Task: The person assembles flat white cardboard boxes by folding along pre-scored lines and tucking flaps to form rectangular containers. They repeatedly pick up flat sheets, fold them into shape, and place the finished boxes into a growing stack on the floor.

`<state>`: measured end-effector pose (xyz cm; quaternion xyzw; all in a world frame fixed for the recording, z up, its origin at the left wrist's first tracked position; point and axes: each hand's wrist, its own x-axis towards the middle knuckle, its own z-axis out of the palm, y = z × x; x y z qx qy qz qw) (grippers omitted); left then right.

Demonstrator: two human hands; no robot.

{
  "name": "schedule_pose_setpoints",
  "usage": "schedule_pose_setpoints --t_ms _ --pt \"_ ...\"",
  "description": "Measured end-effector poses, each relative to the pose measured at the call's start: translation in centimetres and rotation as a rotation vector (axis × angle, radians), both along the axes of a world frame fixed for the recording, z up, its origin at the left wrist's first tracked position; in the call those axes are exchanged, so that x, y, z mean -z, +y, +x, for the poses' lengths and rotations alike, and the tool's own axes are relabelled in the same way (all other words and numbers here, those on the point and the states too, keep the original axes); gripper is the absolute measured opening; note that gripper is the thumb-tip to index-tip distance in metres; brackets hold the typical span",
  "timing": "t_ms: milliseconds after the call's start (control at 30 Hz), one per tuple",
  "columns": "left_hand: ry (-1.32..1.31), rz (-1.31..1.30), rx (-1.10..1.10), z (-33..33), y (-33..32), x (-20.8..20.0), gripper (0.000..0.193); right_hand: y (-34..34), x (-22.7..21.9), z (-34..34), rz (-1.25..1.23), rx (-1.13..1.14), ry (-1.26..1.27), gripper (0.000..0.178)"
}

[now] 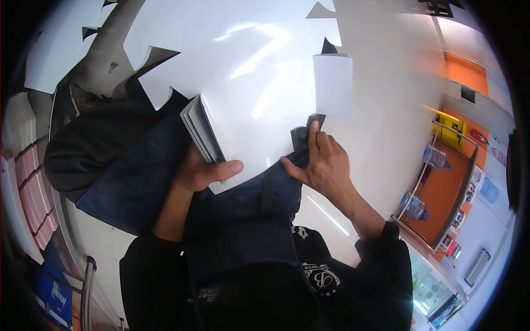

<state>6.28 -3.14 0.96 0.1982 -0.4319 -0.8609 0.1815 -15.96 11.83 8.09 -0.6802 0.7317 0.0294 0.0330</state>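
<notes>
A large stack of glossy white, notch-edged sheets [265, 83] spreads across the navy cloth apron [240, 243]; the left hand [205, 174] pinches its layered left edge, thumb on top, while the right hand [326, 163], thumb and fingers spread, touches a small dark-grey flat patch [316, 118] without visibly gripping. The sheets could fan apart or crease should the left thumb slacken.
</notes>
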Motion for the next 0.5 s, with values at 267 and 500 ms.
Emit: schedule_pose_setpoints --t_ms 267,500 --pt "-0.011 0.089 0.020 0.2 -0.4 0.0 0.065 0.1 0.7 0.9 0.033 0.129 -0.070 0.093" --pt "0.103 0.215 -0.093 1.4 -0.1 1.6 0.071 5.2 -0.5 -2.3 -0.190 0.798 -0.687 0.019"
